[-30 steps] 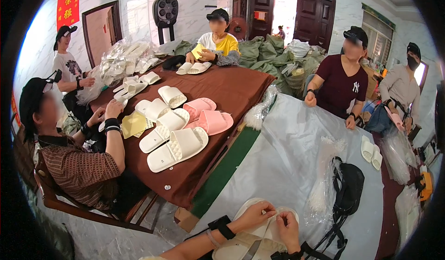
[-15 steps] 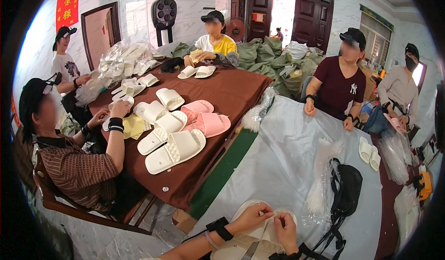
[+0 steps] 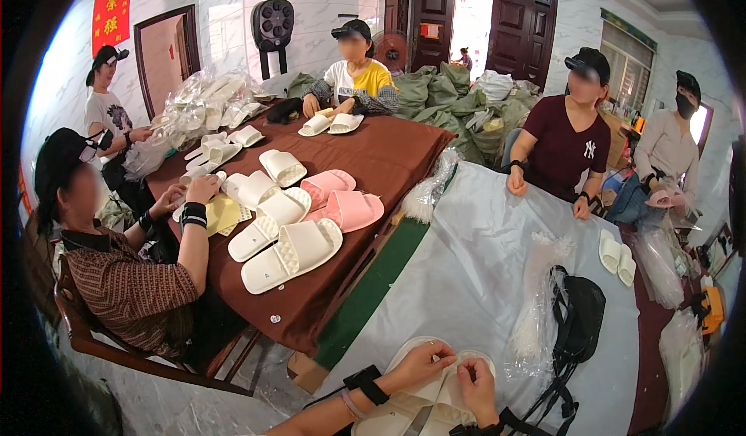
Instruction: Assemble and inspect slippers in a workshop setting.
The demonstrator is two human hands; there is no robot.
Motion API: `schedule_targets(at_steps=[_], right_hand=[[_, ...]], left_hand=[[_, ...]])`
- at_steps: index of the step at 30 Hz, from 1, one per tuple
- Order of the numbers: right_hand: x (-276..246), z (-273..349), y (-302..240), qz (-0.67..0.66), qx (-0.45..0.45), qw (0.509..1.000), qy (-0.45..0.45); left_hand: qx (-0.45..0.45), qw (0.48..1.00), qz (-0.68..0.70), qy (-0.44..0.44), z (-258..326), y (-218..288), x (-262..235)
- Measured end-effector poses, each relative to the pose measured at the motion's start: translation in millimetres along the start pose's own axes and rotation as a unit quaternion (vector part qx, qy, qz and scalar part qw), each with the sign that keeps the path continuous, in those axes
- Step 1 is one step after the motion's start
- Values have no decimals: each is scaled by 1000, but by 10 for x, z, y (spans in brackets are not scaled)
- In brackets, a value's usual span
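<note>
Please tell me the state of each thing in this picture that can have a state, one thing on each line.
left hand: fingers pinched on the white slipper.
right hand: gripping the same slipper from the right.
white slipper: held low at the grey table's near edge.
pink slippers: lying loose on the brown table.
black bag: lying on the grey table, strap trailing.
dark door: open.

The left hand (image 3: 420, 362) now sits higher on the cream slippers (image 3: 435, 393) than a second ago, and the right hand (image 3: 475, 385) has closed in beside it, fingertips almost meeting. Across the brown table (image 3: 388, 156), the seated person in the striped shirt (image 3: 128, 292) has lowered a raised forearm toward the yellow sheet (image 3: 221, 212).
</note>
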State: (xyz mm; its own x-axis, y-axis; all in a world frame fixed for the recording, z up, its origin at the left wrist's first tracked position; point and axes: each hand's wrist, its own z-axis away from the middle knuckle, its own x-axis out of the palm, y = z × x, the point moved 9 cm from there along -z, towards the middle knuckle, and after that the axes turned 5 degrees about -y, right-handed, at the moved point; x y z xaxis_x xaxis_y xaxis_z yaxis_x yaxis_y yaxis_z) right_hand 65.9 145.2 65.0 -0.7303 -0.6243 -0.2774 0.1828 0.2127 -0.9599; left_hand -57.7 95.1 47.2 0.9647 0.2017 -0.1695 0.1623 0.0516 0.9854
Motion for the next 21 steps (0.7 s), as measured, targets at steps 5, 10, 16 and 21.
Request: schedule_targets(at_steps=[5,10,16,21], right_hand=[[-8,3,-49,24,8,1000,2],[-6,-1,-31,15,-3,1000,0],[-17,5,-79,38,-29,999,7],[-8,1,-75,27,-19,999,1]], left_hand=[[12,1000,-21,0,-9,27,18],[26,1000,-15,-3,-6,78,9],[30,999,-6,11,18,100,-33],[28,1000,-7,-8,29,114,3]])
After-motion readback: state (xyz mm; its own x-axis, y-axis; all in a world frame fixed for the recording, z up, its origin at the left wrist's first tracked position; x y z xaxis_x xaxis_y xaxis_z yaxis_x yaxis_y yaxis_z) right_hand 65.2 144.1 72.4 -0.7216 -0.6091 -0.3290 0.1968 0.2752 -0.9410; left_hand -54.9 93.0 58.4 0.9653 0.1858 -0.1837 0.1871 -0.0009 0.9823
